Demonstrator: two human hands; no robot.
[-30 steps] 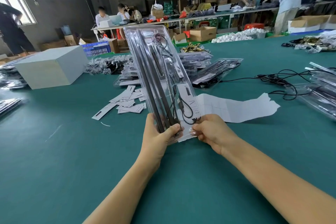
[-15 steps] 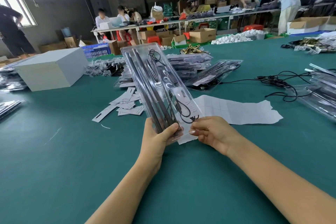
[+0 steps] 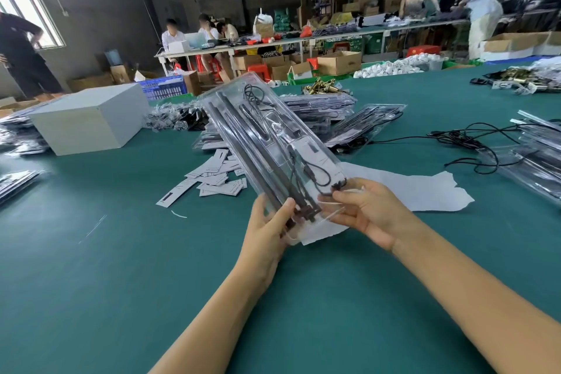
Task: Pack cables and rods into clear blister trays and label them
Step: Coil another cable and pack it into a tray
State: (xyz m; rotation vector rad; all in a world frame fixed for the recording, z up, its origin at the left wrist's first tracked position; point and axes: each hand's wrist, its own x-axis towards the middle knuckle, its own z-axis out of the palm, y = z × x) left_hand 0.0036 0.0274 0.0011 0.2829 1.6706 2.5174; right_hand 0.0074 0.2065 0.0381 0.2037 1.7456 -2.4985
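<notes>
Lower frame: open green table [image 3: 91,297] around both forearms.
Centre: blister tray [image 3: 270,149] held tilted above the table fills the middle.
Centre left: scattered labels [image 3: 212,176].
Upper left: white box [image 3: 91,121].
Right: white paper sheet [image 3: 425,191], loose black cables [image 3: 473,143], stacked trays [image 3: 534,161].

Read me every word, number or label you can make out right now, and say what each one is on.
No text can be read.
White label inside the held blister tray: only a dark bar shows, print too blurred.
Loose labels on the table: dark marks and faint lines, too small.
Blue crate: rows of white print, too small.
Cardboard boxes: no marking can be made out.
</notes>
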